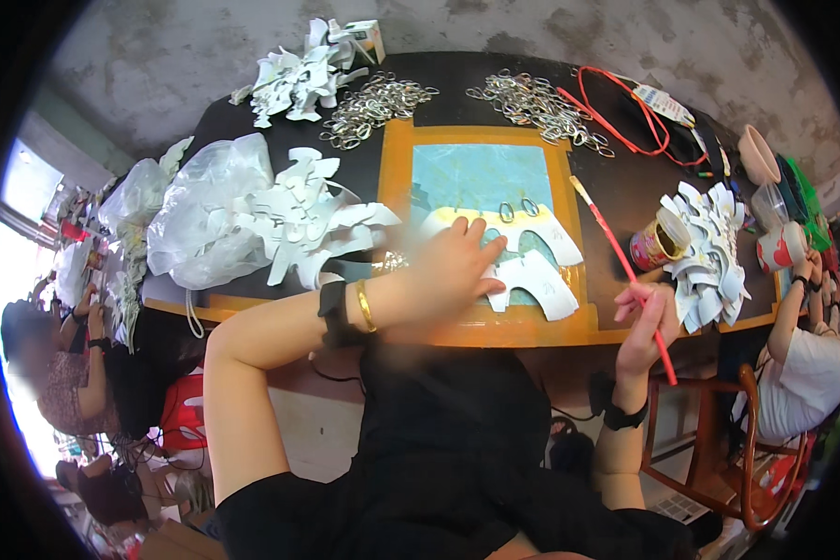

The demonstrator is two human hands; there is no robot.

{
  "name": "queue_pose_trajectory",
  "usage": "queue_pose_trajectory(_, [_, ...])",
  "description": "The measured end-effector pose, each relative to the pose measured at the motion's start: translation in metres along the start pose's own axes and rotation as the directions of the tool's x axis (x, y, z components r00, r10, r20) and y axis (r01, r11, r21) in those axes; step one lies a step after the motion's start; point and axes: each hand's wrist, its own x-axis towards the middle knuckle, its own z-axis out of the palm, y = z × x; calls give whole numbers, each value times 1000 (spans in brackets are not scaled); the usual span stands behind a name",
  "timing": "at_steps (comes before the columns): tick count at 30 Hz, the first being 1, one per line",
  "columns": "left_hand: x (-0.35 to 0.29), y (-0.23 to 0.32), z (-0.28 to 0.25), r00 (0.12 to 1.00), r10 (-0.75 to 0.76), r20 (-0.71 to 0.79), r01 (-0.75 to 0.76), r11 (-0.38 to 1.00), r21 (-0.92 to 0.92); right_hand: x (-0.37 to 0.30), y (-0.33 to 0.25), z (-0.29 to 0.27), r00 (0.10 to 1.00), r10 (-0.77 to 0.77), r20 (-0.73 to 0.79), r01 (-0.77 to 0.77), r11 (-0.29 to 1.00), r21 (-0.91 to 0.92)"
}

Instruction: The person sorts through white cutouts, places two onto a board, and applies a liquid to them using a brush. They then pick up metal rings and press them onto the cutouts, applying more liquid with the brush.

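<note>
My left hand [462, 250] lies over the work mat with its fingers spread, touching white cut-out pieces. One curved white piece [553, 239] has a yellowish glue-like band along its upper edge, and two metal rings [518, 211] sit on that edge. Below it is another white piece [535, 287], close to my left fingertips. My right hand [646, 325] is closed around a thin red-handled brush [616, 245], its pale tip pointing up and left over the mat's right border. An open tin [661, 241] with yellowish-brown contents stands tilted to the right of the brush.
The blue mat [481, 168] is framed by brown tape on a dark table. Metal ring piles [373, 110] lie beyond it. White pieces are heaped left [308, 224] and right [705, 257], beside a plastic bag [213, 210]. Red cord [616, 70] curls at the back right. People sit on both sides.
</note>
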Motion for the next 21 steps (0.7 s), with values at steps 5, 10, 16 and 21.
queue_pose_trajectory(5, [-5,-4,-19,998,-63,6,63,968,-243,-16,29,29,975,-216,56,221,970,-98])
queue_pose_trajectory(10, [36,-112,-54,962,-96,-255,110,993,41,-24,36,32,947,-307,95,320,931,-178])
queue_pose_trajectory(16, [88,-239,-48,983,-82,-166,104,986,129,-20,29,33,969,-213,127,233,957,-172])
queue_pose_trajectory(21, [99,-254,-27,970,-225,-95,239,955,177,-19,29,33,960,-240,142,263,950,-171])
